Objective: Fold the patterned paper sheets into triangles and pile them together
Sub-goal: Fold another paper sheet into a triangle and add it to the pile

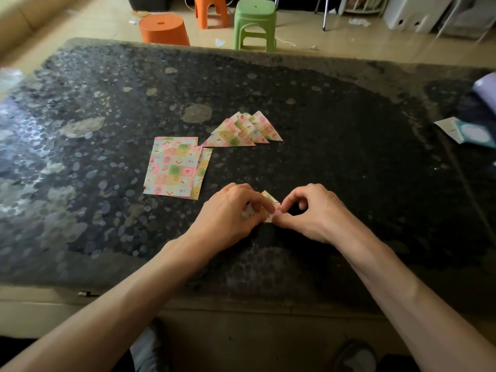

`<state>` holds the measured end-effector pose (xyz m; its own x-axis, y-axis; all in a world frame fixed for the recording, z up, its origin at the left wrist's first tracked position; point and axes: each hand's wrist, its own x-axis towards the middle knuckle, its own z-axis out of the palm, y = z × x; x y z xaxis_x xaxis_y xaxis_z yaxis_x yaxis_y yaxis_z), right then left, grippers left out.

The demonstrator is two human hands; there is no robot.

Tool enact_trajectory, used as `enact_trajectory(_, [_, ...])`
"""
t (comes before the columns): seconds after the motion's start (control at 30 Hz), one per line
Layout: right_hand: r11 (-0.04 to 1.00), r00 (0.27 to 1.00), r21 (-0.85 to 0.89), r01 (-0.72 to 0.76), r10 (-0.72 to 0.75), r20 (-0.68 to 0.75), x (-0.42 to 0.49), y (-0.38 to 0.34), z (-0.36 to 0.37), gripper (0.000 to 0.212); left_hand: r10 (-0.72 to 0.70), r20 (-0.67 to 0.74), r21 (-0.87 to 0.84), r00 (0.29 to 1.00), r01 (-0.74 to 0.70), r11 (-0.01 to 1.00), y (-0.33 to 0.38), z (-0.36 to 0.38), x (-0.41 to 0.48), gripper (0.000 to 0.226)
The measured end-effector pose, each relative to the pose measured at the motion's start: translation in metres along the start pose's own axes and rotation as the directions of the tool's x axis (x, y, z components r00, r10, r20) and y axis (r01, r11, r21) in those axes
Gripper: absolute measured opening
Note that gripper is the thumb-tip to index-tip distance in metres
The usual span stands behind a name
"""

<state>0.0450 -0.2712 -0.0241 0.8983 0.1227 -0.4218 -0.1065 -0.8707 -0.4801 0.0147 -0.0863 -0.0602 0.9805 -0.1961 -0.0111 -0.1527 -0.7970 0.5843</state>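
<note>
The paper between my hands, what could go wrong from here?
The left hand and right hand both pinch the small folded sheet at one spot; a slip there could skew the crease. The triangle pile is fanned out loosely, so adding another may scatter it.

Looks glossy and smooth on the dark pebble-speckled tabletop [349,157], with pale sheen at left. Shows thin matt paper in the stack of pastel checked square sheets [173,170], in the pile of folded pastel triangles [245,130] and in the small folded patterned piece [269,198]. Reads as smooth, faintly shiny plastic in the round orange stool [164,30] and square green stool [255,22].
</note>
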Motion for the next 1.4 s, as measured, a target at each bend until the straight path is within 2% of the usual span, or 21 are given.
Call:
enact_trajectory(0.17, [1.000, 1.000, 0.006, 0.029, -0.029, -0.012, 0.001, 0.003, 0.002, 0.026, -0.029, -0.051, -0.003, 0.998, 0.029, 1.000, 0.002, 0.005, -0.003, 0.023])
enact_trajectory(0.4, [0.983, 0.981, 0.049, 0.176, -0.170, -0.093, -0.005, 0.023, 0.015, 0.026, -0.005, -0.084, -0.009, 0.996, 0.004, 1.000, 0.000, 0.008, -0.005, 0.016])
enact_trajectory(0.57, [0.937, 0.869, -0.040, 0.348, -0.338, -0.361, -0.012, 0.039, 0.046, 0.020, 0.006, -0.136, 0.002, 0.991, -0.006, 1.000, -0.001, 0.013, -0.008, 0.015])
enact_trajectory(0.67, [0.917, 0.813, -0.095, 0.388, -0.389, -0.433, -0.014, 0.045, 0.055, 0.021, -0.001, -0.135, -0.019, 0.991, -0.002, 1.000, -0.001, 0.012, -0.007, 0.015])
enact_trajectory(0.8, [0.913, 0.787, -0.108, 0.394, -0.396, -0.473, -0.014, 0.047, 0.057, 0.020, -0.006, -0.131, -0.019, 0.991, 0.003, 1.000, 0.000, 0.013, -0.007, 0.015])
enact_trajectory(1.13, [0.934, 0.816, -0.057, 0.352, -0.336, -0.470, -0.011, 0.044, 0.057, 0.018, -0.039, -0.136, -0.019, 0.990, 0.037, 0.999, 0.002, 0.013, -0.007, 0.015])
enact_trajectory(1.4, [0.942, 0.865, 0.010, 0.336, -0.304, -0.400, -0.009, 0.042, 0.049, 0.017, -0.044, -0.153, -0.002, 0.987, 0.044, 0.999, 0.003, 0.014, -0.006, 0.025])
